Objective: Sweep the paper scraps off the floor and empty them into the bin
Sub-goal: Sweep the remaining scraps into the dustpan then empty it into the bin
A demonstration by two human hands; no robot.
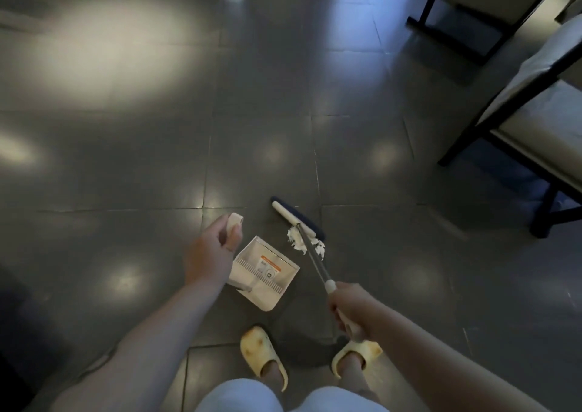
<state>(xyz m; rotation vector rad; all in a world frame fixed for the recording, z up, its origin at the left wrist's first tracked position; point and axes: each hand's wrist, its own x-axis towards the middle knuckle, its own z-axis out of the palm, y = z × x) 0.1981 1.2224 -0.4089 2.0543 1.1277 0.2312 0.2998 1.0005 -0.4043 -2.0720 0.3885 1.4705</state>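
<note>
Under me the floor point(126, 166) is dark grey tile, glossy, with pale patches of reflected light. The white dustpan point(264, 271) sits on it just below and right of my left fingers point(231, 238). The broom head point(296, 218) rests on the tiles ahead of my right fingers point(341, 314), with the paper scraps point(297, 241) bunched against it. Black chair legs point(447, 147) stand well off to the right.

A white dustpan point(267, 271) with a comb edge and an orange-striped label stands on the grey tiled floor point(157, 166), its mouth facing crumpled white paper scraps point(297, 242) heaped against the broom point(296, 219), whose white-and-navy head lies slantwise
</note>
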